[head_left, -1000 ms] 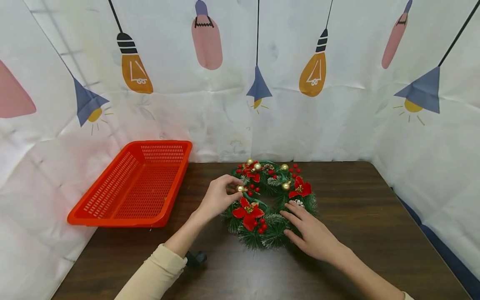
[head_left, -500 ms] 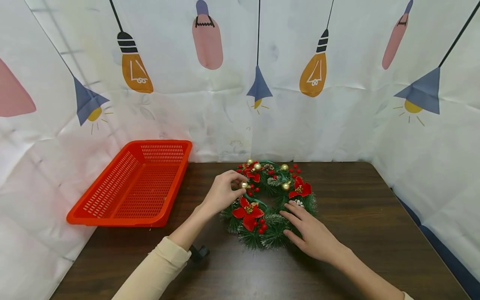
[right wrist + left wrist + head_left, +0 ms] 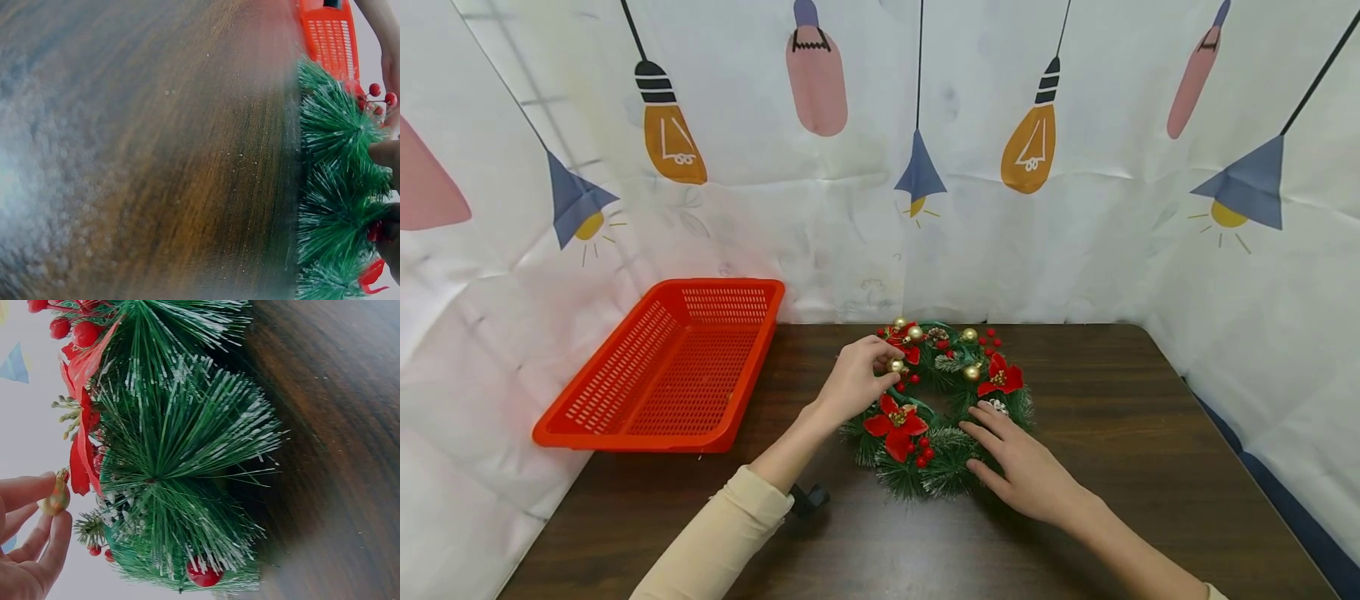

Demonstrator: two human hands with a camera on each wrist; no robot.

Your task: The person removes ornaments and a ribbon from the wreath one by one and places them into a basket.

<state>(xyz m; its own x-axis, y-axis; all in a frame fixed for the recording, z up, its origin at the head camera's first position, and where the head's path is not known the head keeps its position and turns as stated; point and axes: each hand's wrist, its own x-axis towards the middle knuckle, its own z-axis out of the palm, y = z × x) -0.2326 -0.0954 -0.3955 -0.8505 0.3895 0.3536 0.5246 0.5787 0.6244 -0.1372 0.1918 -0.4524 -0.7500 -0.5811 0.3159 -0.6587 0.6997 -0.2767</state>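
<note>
A green Christmas wreath (image 3: 910,477) with frosted needles lies on the table, decorated with red poinsettias (image 3: 897,427), red berries, pine cones and gold balls. Over its left side, my left hand (image 3: 857,382) pinches a small gold ball ornament (image 3: 56,500) between thumb and fingers. In the left wrist view the ball is beside a red petal, above a cluster of pine needles. My right hand (image 3: 1022,468) rests on the wreath's front right, fingers spread and loosely bent over the needles near a frosted pine cone (image 3: 997,406).
A red perforated plastic basket (image 3: 730,408) stands on the left of the dark wooden table (image 3: 1097,400). A white curtain (image 3: 850,225) printed with lamps hangs behind and at both sides. Under my left forearm shows a small black object (image 3: 810,500).
My left hand has moved slightly right and away from me with the gold ball, further over the wreath. The right hand and the wreath have stayed put.
</note>
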